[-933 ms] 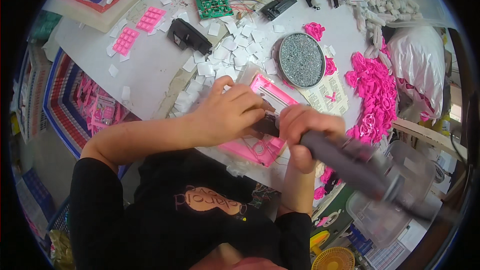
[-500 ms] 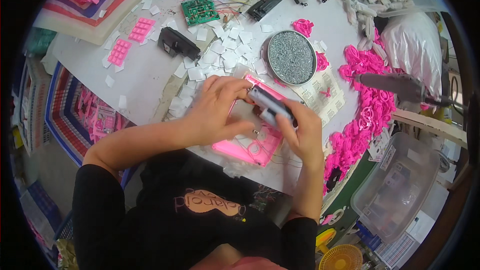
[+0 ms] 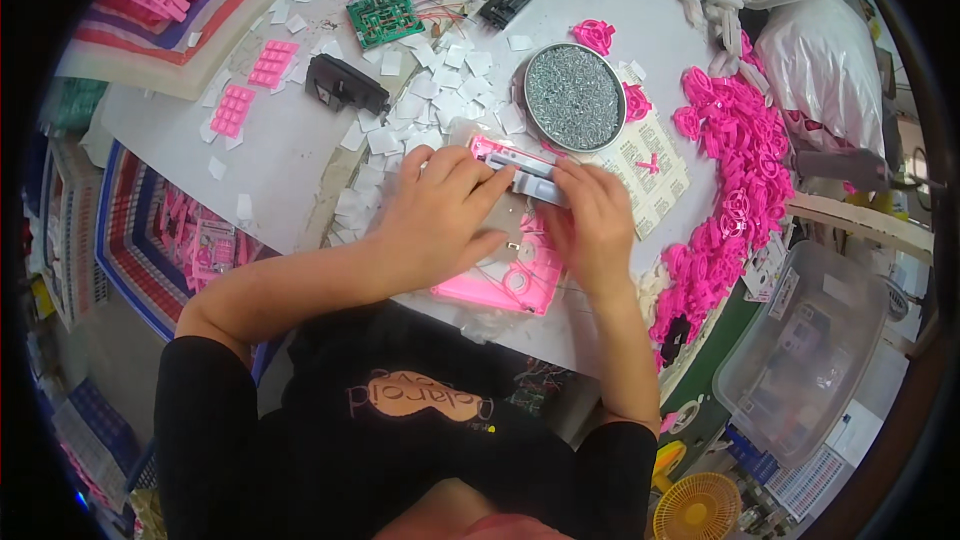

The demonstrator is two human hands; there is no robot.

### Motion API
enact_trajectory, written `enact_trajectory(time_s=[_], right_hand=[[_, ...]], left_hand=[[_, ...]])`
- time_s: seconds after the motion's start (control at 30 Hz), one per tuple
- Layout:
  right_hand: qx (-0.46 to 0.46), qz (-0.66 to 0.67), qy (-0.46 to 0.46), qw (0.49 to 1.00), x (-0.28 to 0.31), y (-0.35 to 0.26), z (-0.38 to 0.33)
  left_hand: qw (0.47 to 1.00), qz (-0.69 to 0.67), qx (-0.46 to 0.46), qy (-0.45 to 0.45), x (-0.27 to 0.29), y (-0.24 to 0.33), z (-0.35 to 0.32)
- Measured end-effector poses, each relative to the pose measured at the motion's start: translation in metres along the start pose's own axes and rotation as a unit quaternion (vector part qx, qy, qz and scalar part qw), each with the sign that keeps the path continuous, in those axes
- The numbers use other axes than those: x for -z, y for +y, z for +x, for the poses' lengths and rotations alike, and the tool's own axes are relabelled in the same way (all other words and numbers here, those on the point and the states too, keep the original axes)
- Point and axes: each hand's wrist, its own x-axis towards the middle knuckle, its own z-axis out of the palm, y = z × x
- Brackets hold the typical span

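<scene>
A pink plastic casing (image 3: 498, 288) lies on the table in front of me, with a small metal clip and thin wires inside. Along its far side sits a grey and black oblong part (image 3: 538, 186), lying lengthwise in the casing. My left hand (image 3: 432, 215) is at the casing's left side, its fingertips on the far edge and against the part, thumb bent over the inside. My right hand (image 3: 597, 230) grips the right end of the oblong part, fingers on top; its thumb is partly hidden. Clear plastic film (image 3: 480, 325) shows under the casing.
A round tin of small screws (image 3: 575, 98) stands just beyond my right hand. Pink plastic rings (image 3: 735, 170) heap along the right edge. White paper squares (image 3: 430, 100), a green circuit board (image 3: 385, 18), a black module (image 3: 345, 85) and pink keypads (image 3: 232, 110) lie beyond my left hand.
My right hand has brought the oblong part down from a tilt above the casing to lie along its far side. The left fingers now reach onto it. The whole view has shifted slightly.
</scene>
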Motion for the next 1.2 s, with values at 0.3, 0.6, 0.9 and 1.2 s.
enact_trajectory(time_s=[0.3,0.6,0.9,1.2], right_hand=[[-0.055,0.055,-0.07,0.995,0.019,0.0,0.01],[-0.029,0.266,0.518,0.812,0.104,-0.016,0.021],[-0.083,0.659,0.094,0.741,0.079,-0.033,0.082],[0.0,0.65,0.199,0.733,0.057,-0.053,0.047]], left_hand=[[0.998,0.0,-0.059,0.031,-0.017,-0.047,0.126],[0.974,0.197,-0.089,-0.063,-0.049,-0.052,0.164],[0.986,0.128,-0.101,0.043,-0.042,-0.051,0.155],[0.984,-0.149,-0.086,0.049,-0.003,-0.003,0.038]])
